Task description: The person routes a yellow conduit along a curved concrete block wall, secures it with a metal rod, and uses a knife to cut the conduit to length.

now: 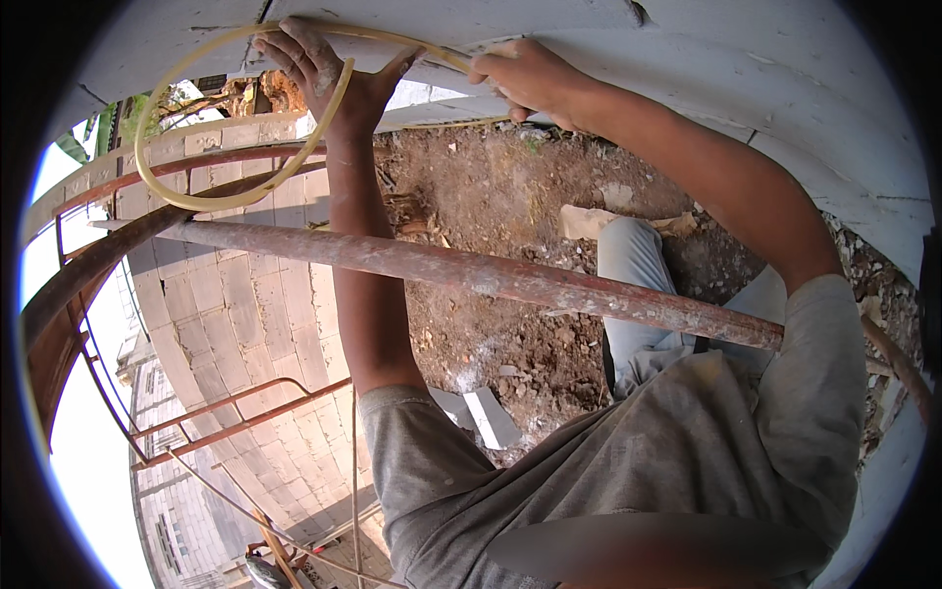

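Both arms raised toward a pale block wall (pixel 687 59) at the top of the view. Left hand (pixel 329 74) spread wide, palm against the wall, fingers splayed and dusted with grey; grip released, though a loop of yellowish hose (pixel 186 196) passes across the palm between thumb and fingers. Right hand (pixel 525 83) just beside it to the right, grip clenched on the same hose where it runs along the wall's lower edge. Hose curving from the right hand up over the left fingers, then sweeping down and round to the left in a wide loop, hanging free in front of a lower block wall (pixel 226 304). A further thin stretch of hose running under the right hand along the wall's edge.

Below the hands, a rusty pipe (pixel 471 275) crossing the view from left to right, passing in front of the left forearm and toward the right sleeve. More rusty pipes (pixel 196 167) arching at the left, with thinner rods (pixel 235 417) lower down. Behind and beneath, bare brown soil (pixel 510 196) strewn with small stones and scraps, a pale slab (pixel 491 417) lying on it. Grey shirt (pixel 687 461) filling the lower right, a leg in light trousers (pixel 633 285) reaching down toward the soil. Bright sky at the far left edge.
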Action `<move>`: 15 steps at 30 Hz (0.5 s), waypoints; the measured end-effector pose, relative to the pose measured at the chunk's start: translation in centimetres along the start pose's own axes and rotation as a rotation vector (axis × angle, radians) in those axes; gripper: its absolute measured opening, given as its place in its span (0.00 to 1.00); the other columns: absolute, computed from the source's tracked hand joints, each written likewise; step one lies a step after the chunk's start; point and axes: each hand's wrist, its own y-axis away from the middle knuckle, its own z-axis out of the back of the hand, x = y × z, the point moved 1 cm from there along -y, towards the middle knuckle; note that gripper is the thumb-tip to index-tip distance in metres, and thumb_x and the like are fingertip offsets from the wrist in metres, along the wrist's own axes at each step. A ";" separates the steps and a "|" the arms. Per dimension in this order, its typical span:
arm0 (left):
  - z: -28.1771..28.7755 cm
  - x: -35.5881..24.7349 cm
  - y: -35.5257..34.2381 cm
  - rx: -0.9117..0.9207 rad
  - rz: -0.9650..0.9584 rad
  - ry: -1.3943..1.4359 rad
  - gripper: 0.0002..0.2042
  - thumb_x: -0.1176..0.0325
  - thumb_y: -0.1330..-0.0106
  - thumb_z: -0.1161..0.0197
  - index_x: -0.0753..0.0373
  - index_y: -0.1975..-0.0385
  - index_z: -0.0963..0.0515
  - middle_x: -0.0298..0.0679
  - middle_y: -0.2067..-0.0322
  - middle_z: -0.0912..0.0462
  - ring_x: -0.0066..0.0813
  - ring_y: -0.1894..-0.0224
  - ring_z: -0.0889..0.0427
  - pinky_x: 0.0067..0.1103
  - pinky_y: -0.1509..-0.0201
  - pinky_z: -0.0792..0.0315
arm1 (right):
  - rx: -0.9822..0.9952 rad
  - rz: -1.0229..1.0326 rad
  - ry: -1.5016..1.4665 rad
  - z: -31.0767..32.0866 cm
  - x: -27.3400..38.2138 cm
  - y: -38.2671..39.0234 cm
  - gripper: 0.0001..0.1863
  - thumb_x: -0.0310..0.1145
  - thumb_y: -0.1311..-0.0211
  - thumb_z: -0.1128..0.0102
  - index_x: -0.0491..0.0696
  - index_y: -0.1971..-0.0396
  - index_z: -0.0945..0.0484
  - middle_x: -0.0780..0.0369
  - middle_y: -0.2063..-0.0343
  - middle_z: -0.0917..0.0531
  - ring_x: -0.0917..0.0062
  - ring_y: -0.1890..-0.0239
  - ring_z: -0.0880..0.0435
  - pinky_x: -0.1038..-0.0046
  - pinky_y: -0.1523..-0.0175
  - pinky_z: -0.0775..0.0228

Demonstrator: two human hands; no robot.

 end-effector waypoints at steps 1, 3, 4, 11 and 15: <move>0.0 0.0 -0.1 -0.008 -0.001 0.001 0.75 0.30 0.64 0.24 0.68 0.27 0.70 0.72 0.30 0.72 0.73 0.27 0.72 0.56 0.27 0.58 | -0.010 0.002 0.007 0.0 0.1 0.1 0.20 0.45 0.35 0.47 0.40 0.59 0.22 0.67 0.79 0.36 0.83 0.79 0.37 0.75 0.74 0.36; 0.0 0.1 0.0 -0.014 -0.021 -0.006 0.75 0.31 0.64 0.24 0.68 0.27 0.70 0.72 0.30 0.72 0.73 0.27 0.72 0.55 0.27 0.58 | 0.014 0.008 0.016 0.2 0.2 0.2 0.21 0.45 0.35 0.47 0.40 0.59 0.22 0.67 0.80 0.37 0.83 0.79 0.37 0.75 0.74 0.36; 0.0 0.2 0.1 -0.018 -0.029 -0.009 0.75 0.31 0.63 0.24 0.68 0.27 0.70 0.72 0.30 0.72 0.73 0.27 0.72 0.55 0.26 0.57 | 0.026 0.011 0.021 0.2 0.2 0.2 0.21 0.45 0.35 0.47 0.40 0.60 0.22 0.68 0.80 0.37 0.83 0.79 0.37 0.75 0.74 0.36; 0.1 -0.1 0.2 0.003 0.019 0.021 0.73 0.32 0.62 0.23 0.67 0.27 0.68 0.72 0.30 0.71 0.71 0.27 0.73 0.53 0.26 0.56 | 0.000 -0.011 0.025 0.2 -0.1 0.3 0.20 0.45 0.32 0.48 0.41 0.60 0.22 0.68 0.82 0.37 0.85 0.82 0.37 0.77 0.76 0.38; 0.0 -0.3 0.1 -0.041 0.032 0.047 0.73 0.34 0.64 0.22 0.65 0.26 0.67 0.69 0.29 0.71 0.67 0.26 0.72 0.50 0.26 0.53 | -0.065 0.275 0.263 0.0 0.2 0.3 0.19 0.43 0.29 0.52 0.42 0.57 0.22 0.60 0.78 0.25 0.77 0.78 0.25 0.71 0.70 0.31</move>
